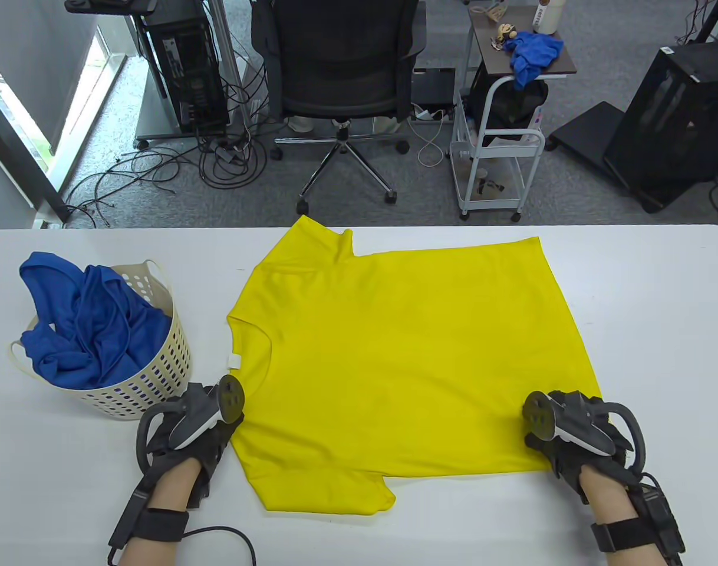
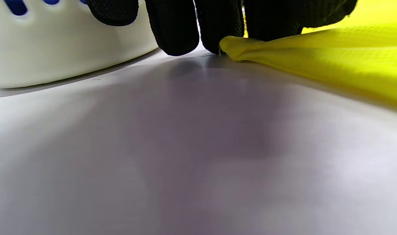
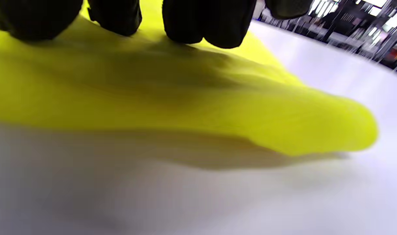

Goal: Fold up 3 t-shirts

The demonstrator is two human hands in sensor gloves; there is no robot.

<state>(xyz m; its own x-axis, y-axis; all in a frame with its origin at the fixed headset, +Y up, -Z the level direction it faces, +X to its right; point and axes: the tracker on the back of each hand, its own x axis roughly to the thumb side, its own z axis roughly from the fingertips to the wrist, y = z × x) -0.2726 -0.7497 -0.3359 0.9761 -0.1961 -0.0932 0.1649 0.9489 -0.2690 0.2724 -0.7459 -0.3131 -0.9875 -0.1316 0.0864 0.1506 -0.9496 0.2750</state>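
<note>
Both gloved hands pinch the near edge of the bright yellow t-shirt (image 1: 406,359) on the white table (image 1: 659,330): left hand (image 1: 185,433) at the shoulder, right hand (image 1: 577,433) at the hem corner (collar left, long axis left-right); the perforated cream basket (image 1: 152,377) holds blue cloth (image 1: 82,324).

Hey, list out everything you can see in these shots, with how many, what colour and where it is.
yellow t-shirt: one, yellow, spread flat mid-table, collar toward the basket
basket: one, cream, perforated, left side of table
blue garments: count unclear, blue, heaped in the basket
table: one, white
office chair: one, black, behind the table
trolley: one, white frame, right of the chair, blue cloth on top
computer towers: two, black, far left and far right on the floor
left hand: one, black glove, at the shirt's near collar-end corner, fingertips on its edge
right hand: one, black glove, fingers curled on the near hem corner
</note>
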